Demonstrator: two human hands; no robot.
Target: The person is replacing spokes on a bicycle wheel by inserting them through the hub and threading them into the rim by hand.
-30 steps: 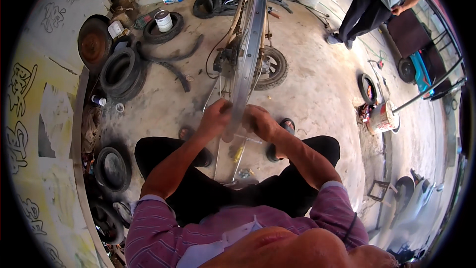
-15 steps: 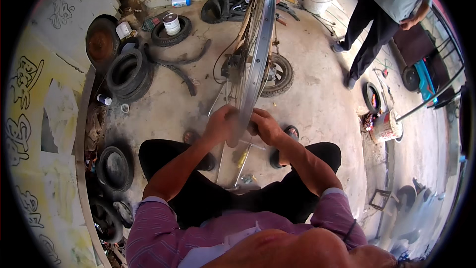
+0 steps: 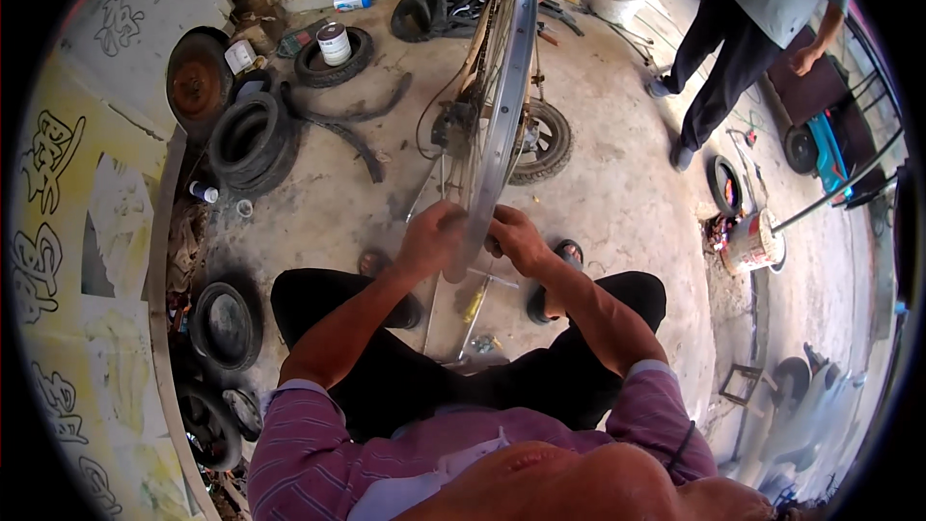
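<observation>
A bare silver bicycle wheel rim (image 3: 503, 101) with spokes stands upright in front of me, without a tyre on it. Its near end comes down between my two hands. On the rim's left side, my left hand (image 3: 432, 236) is closed, fingers curled against the metal. My right hand (image 3: 518, 239) grips from the right side, fingers bent in at the rim; some fingertips are hidden behind it. The wheel belongs to a bicycle whose hub and sprocket area (image 3: 449, 130) shows dark and greasy. Metal rods of a stand (image 3: 473, 323) lie below, between my feet.
Old tyres (image 3: 253, 140) are stacked at the left, with more along the wall. A paint can (image 3: 334, 43) sits inside a tyre. A small wheel (image 3: 545, 143) is behind the rim. A person (image 3: 743, 29) stands at the far right, near a bucket (image 3: 752, 243).
My hands stay at the near end of the rim, with barely any shift. The standing person's arm has swung away from the body, out to the right and down.
</observation>
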